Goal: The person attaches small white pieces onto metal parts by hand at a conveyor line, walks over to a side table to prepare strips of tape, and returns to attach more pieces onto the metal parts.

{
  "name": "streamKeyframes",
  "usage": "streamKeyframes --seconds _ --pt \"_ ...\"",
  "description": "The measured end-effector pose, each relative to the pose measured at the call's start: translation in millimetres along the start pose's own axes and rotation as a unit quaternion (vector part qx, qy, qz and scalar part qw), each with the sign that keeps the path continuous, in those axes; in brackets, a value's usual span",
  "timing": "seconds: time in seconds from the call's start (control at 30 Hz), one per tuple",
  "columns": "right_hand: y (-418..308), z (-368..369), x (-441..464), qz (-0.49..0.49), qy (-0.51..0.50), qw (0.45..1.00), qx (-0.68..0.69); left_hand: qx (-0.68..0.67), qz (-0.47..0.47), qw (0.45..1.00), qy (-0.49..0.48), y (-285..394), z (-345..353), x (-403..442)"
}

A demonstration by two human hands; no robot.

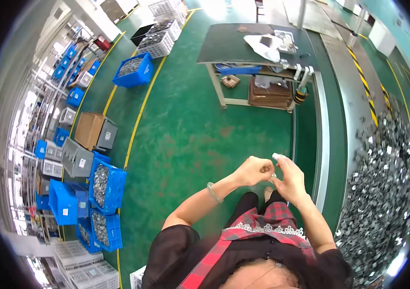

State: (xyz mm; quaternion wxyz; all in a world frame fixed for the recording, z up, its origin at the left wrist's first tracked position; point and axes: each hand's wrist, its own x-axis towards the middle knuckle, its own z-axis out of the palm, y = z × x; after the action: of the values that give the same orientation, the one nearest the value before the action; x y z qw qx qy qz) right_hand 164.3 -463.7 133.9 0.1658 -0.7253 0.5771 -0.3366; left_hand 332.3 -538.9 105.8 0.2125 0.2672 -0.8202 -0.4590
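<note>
My left hand (254, 171) is closed, its fingers curled in, with a bracelet on the wrist. Right beside it, my right hand (289, 180) has its thumb and fingers bent towards the left one. The two hands meet in front of my body, above the green floor. Between their fingertips shows a tiny pale glint, too small to name. At a fingertip of my right hand is a white covering or white piece (277, 156); which of these, I cannot tell. My palms are hidden.
A conveyor belt heaped with small metal parts (378, 192) runs along my right. Ahead stands a dark-topped workbench (224, 43) bearing a white bag (262, 48). Blue crates (111, 192) of metal parts line the left, near a grey bin (77, 159).
</note>
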Motion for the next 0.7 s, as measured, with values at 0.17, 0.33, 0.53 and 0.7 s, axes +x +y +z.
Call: streamKeyframes --seconds 0.17,0.33,0.53,0.7 --pt "-47 -32 48 -0.226 0.087 0.964 -0.106 -0.430 -0.264 0.864 -0.012 9 -30 10" --pt "-14 -18 73 0.102 0.143 0.984 -0.010 -0.468 -0.252 0.836 0.139 19 -39 34" --pt "128 12 124 0.364 0.194 0.900 0.139 -0.365 -0.172 0.891 0.207 1 -70 136" --pt "265 16 170 0.392 0.117 0.897 0.170 -0.033 -0.159 0.965 0.205 -106 -108 271"
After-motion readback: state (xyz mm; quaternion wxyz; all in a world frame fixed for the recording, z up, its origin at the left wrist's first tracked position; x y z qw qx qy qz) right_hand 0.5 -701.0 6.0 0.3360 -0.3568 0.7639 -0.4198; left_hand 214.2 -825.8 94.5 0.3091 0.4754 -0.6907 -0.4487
